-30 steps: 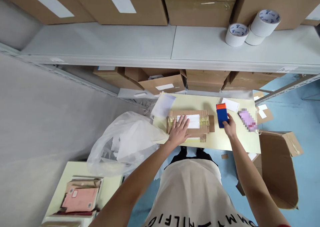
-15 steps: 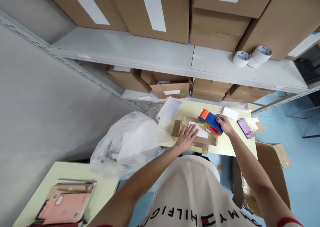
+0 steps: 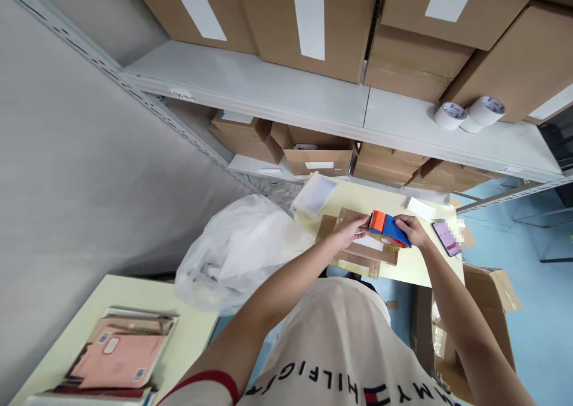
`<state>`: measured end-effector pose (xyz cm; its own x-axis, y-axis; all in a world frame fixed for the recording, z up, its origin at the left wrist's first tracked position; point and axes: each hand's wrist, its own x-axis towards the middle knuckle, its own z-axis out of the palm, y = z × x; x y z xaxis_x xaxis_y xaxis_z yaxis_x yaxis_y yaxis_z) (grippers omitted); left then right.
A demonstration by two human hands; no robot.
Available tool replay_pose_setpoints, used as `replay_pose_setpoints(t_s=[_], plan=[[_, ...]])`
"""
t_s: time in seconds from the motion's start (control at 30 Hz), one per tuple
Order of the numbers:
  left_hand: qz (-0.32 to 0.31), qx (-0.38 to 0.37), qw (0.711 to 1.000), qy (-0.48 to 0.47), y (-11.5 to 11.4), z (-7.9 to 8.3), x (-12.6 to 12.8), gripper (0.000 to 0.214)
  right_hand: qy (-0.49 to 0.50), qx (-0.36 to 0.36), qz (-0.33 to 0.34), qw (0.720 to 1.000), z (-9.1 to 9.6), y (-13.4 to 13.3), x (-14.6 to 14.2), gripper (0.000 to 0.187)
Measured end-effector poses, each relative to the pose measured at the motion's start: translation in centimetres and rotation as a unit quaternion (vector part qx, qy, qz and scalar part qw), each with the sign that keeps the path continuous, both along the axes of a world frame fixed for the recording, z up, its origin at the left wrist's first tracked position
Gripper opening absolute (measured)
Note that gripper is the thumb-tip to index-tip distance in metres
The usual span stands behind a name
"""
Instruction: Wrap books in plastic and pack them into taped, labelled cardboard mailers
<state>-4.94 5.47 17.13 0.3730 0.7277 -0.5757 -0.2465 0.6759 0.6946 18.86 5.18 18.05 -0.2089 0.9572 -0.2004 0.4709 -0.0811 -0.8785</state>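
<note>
A flat brown cardboard parcel (image 3: 358, 257) with a white label lies on the pale yellow table (image 3: 421, 263). My right hand (image 3: 414, 230) is closed round the handle of a blue and orange tape dispenser (image 3: 388, 227), held just above the parcel. At the dispenser's orange front end, my left hand (image 3: 351, 230) has its fingers pinched together; whether they hold the tape end I cannot make out.
A white plastic bag (image 3: 242, 251) bulges at the table's left. A phone (image 3: 447, 237) and paper slips lie on the right. Shelves behind hold cardboard boxes and white tape rolls (image 3: 468, 113). An open box (image 3: 487, 310) stands on the blue floor; books (image 3: 120, 352) lie on a near table.
My right hand lifted the tape dispenser from the table and brought it over the parcel. My left hand left the parcel's top and rose to the dispenser's front.
</note>
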Motion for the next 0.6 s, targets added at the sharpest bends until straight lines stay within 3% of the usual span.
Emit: replay_pose_setpoints(t_s=[0.1, 0.17, 0.3, 0.4, 0.47, 0.6], plan=[[0.015, 0.054, 0.997, 0.055, 0.2, 0.2, 0.4, 0.015, -0.03, 0.015, 0.008, 0.999, 0.6, -0.3, -0.5, 0.059], [0.019, 0.086, 0.992, 0.095, 0.2, 0.1, 0.3, 0.016, -0.061, 0.021, 0.012, 0.998, 1.3, -0.4, -1.1, 0.058], [0.042, 0.064, 0.99, 0.119, 0.5, -0.7, -2.7, 0.016, -0.14, 0.026, 0.042, 0.989, 2.9, -0.6, -1.3, 0.053], [0.092, 0.069, 0.984, 0.138, 0.8, -2.1, -7.1, 0.024, -0.207, 0.038, 0.048, 0.976, 3.8, -1.0, -0.4, 0.048], [0.093, 0.069, 0.98, 0.16, 0.9, -3.4, -9.7, 0.032, -0.249, 0.035, 0.048, 0.967, 4.0, -1.2, 0.1, 0.045], [0.059, 0.104, 0.963, 0.242, 0.8, -6.4, -10.9, 0.034, -0.311, 0.027, 0.065, 0.948, 3.9, -1.2, -0.1, 0.042]])
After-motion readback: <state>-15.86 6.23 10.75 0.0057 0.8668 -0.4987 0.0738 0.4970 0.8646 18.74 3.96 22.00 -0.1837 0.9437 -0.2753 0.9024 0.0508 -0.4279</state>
